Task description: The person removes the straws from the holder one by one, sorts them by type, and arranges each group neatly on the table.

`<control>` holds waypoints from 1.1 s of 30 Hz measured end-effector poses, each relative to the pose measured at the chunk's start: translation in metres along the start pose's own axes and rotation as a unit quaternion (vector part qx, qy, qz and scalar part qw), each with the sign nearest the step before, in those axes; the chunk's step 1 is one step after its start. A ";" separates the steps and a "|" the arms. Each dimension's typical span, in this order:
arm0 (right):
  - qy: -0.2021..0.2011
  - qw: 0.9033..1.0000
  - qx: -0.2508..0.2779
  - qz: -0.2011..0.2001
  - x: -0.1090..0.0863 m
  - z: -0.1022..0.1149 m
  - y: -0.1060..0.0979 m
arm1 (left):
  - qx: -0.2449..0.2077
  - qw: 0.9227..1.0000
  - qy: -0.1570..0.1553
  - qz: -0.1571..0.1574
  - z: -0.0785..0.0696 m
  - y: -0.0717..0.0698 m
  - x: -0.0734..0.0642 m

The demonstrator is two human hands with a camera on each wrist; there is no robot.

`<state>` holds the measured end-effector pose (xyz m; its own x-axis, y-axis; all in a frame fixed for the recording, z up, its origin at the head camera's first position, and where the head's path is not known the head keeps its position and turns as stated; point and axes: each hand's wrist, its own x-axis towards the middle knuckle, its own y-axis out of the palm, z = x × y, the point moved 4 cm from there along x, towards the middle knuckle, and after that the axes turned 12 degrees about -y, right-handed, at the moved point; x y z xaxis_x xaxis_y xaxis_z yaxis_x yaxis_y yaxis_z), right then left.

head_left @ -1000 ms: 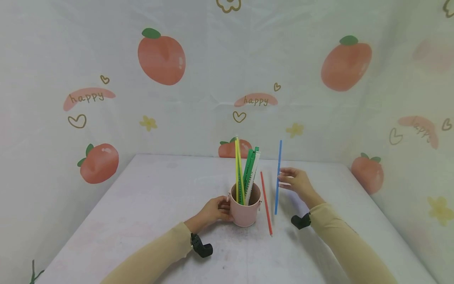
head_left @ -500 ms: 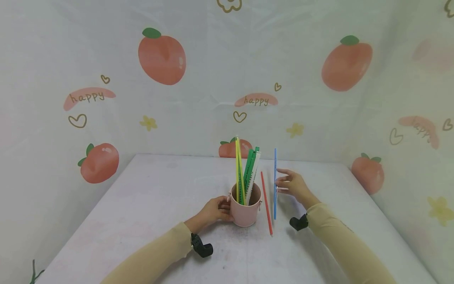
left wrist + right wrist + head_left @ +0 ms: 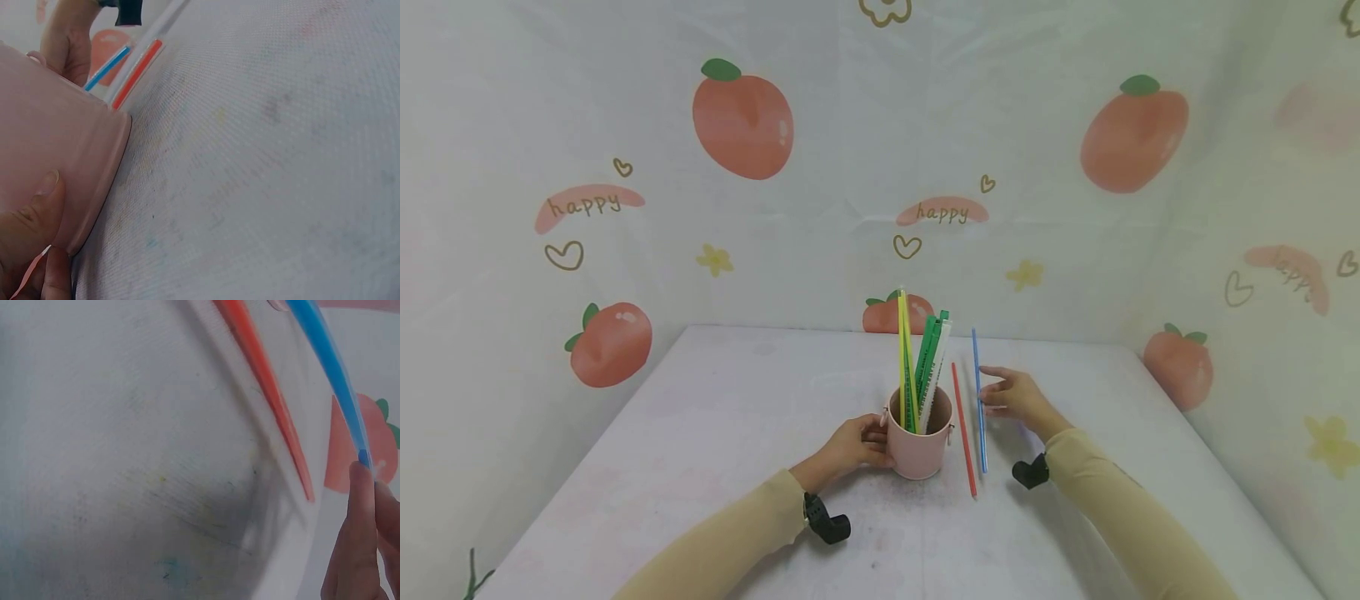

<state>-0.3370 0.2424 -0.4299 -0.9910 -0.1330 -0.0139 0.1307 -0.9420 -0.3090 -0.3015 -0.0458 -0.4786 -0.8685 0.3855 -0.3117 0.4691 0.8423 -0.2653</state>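
A small pink bucket stands upright on the table, holding yellow sticks and printed green and white ones. My left hand holds its left side; in the left wrist view the thumb lies along the pink wall. To the right of the bucket, my right hand pinches a blue straw near its middle. In the right wrist view the straw leads away from the fingertips. A red straw lies on the table between the bucket and the blue straw.
A white table with faint stains spreads around the bucket. Behind it hangs a pale backdrop printed with peaches and words. Each wrist wears a black camera, one on the left and one on the right.
My right hand has moved left and down with the blue straw, bringing it close beside the red one and lower. The left hand and bucket have stayed put.
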 end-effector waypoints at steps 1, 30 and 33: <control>0.001 1.000 -0.002 0.005 0.000 -0.001 0.001 | 0.000 1.000 0.000 0.000 0.000 0.000 0.000; 0.054 0.997 -0.049 0.026 0.000 -0.017 0.018 | 0.005 1.000 -0.002 -0.005 0.000 0.000 0.000; 0.069 0.996 -0.060 0.020 0.001 -0.018 0.019 | 0.004 1.000 0.000 -0.004 0.000 0.000 0.001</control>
<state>-0.3356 0.2300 -0.4528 -0.9807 -0.1173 -0.1562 0.1732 -0.8922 -0.4170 -0.3021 -0.0453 -0.4783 -0.8724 0.3788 -0.3089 0.4632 0.8424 -0.2752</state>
